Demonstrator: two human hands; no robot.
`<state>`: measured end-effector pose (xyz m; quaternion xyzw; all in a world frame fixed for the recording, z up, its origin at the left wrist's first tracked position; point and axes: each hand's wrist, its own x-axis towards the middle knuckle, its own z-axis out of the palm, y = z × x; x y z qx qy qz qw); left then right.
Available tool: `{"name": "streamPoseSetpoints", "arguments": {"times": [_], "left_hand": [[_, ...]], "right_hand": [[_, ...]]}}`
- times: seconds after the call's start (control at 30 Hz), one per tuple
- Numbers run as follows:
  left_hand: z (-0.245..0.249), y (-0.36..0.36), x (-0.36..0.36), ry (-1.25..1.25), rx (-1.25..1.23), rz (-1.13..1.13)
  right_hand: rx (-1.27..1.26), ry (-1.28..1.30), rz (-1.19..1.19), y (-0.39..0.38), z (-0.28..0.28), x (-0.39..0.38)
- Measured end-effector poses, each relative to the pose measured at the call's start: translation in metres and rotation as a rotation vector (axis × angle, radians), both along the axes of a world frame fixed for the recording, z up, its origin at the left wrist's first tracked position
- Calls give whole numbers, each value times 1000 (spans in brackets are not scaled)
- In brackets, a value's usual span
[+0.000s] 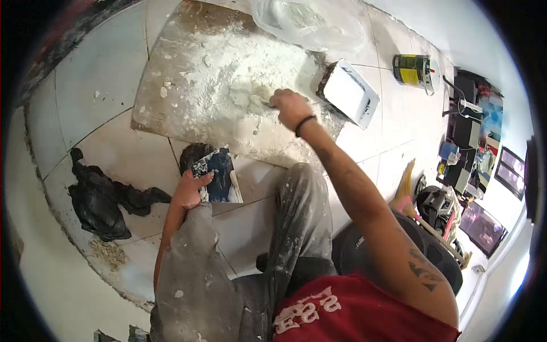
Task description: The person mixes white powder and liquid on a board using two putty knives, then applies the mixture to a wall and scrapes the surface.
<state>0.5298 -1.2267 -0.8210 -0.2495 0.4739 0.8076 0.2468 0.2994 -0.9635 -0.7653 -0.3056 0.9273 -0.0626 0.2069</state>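
The right hand (290,109) is reaching into the pale powder (228,74) that is lying over the board (149,108); its fingers are curling narrow, though whether they are gripping a tool, I cannot tell. Left of the board's near edge, the left hand (189,191) is holding a smeared plate (223,181). The white container (350,94) is sitting at the board's right side. Working in the powder is calling for a low wrist and a steady plate.
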Motion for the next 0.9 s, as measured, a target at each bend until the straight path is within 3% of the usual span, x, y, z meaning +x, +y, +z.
{"name": "streamPoseSetpoints", "arguments": {"times": [0.03, 0.1, 0.17, 0.23, 0.3, 0.33, 0.37, 0.43, 0.47, 0.67, 0.8, 0.9], "left_hand": [[2, 4, 5, -38, 38, 48], [-10, 3, 18, 231, -42, -115], [-7, 1, 9, 133, 26, -81], [10, 1, -5, 41, 87, -1], [23, 7, -4, -78, 158, 87], [-8, 3, 8, 47, 79, 14], [5, 6, 4, -17, 150, 16], [31, 8, -12, -114, 278, 43], [0, 6, -1, -19, 157, -47], [48, 10, -41, -149, -35, 90], [63, 7, -84, 66, -442, -109], [90, 20, -117, 312, -563, -159]], "right_hand": [[46, -84, -26, 2, 1, -9], [6, 54, 65, -7, 18, -22], [-158, 149, -42, -6, -16, 0], [-74, 86, 42, -5, -1, 10], [14, -54, -23, -4, 5, -8], [69, -84, 57, -1, 9, -19], [44, 2, 73, -4, 14, -23], [-154, 49, -151, -12, -4, -5], [-133, 108, -66, -10, -1, 11], [-184, -80, -66, 25, 28, 7], [-286, -56, -236, 42, 53, 5], [-368, -138, -580, 53, 49, 13]]}}
